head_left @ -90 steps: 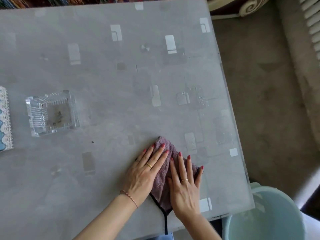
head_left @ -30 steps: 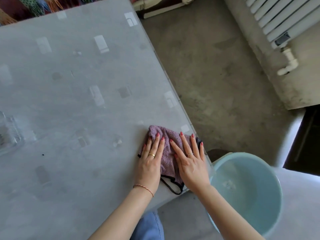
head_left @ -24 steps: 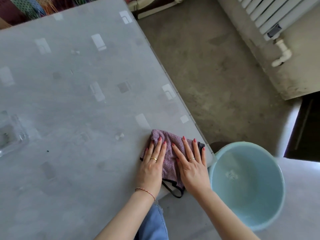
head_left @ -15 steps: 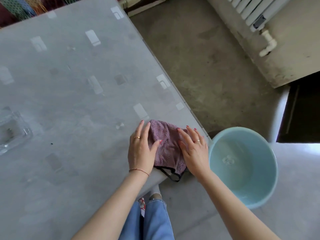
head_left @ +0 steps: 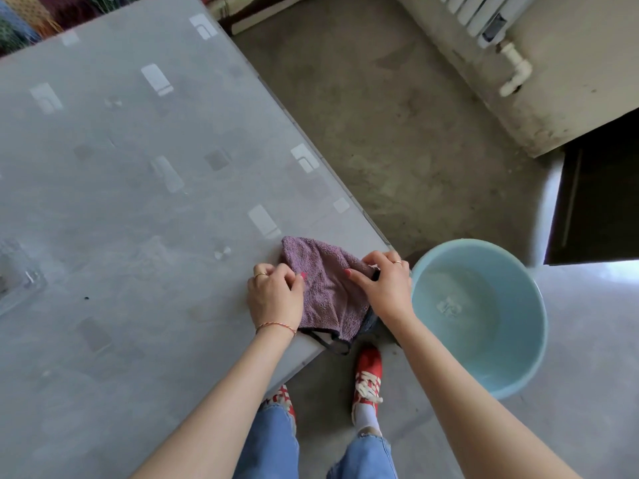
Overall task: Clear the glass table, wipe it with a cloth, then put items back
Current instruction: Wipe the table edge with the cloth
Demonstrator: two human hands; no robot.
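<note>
The glass counter (head_left: pixel 138 202) carries the purple cloth (head_left: pixel 325 285) at its corner nearest the blue basin (head_left: pixel 479 316). Both hands pinch it: left hand (head_left: pixel 275 295) at the far side from the basin, right hand (head_left: pixel 387 285) nearer (likely the rinsing side).

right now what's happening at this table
A person is cleaning a grey glass table. Both hands grip a purple terry cloth at the table's near corner: the left hand on its left side, the right hand on its right. A light blue plastic basin sits on the floor beside it.
</note>
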